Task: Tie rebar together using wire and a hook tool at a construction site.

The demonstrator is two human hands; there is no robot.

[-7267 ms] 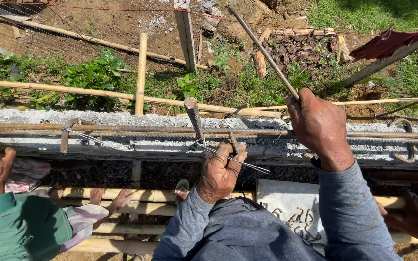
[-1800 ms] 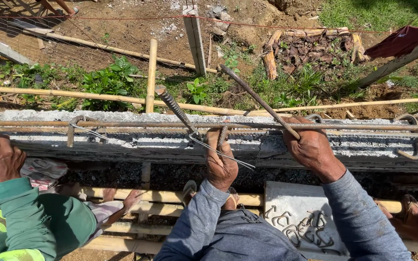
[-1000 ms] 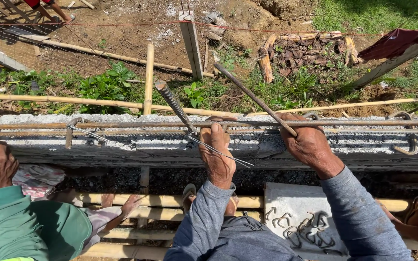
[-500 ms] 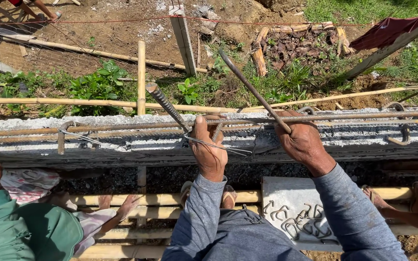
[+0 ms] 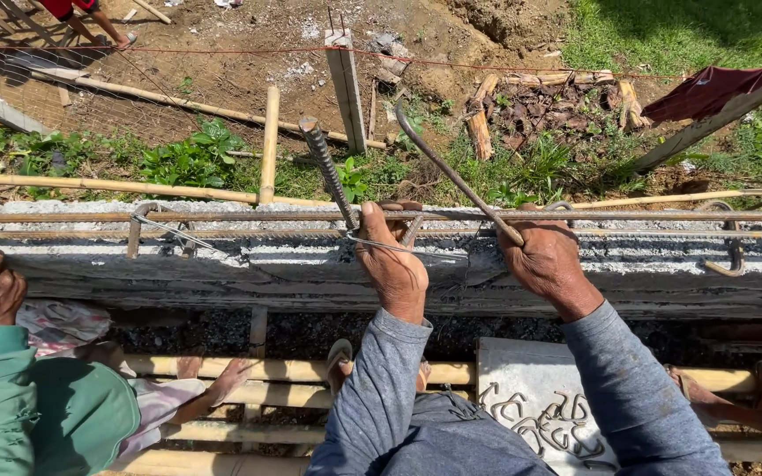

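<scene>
Fingers of left hand (image 5: 394, 264) pinch tie wire (image 5: 381, 244) | right hand (image 5: 547, 260) grips hooked rod (image 5: 456, 176)

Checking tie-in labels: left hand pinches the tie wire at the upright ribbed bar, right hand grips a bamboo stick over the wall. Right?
Not quite. In the head view the right hand grips a thin hooked steel rod, not bamboo. The left hand does pinch the tie wire at the upright ribbed bar.
</scene>
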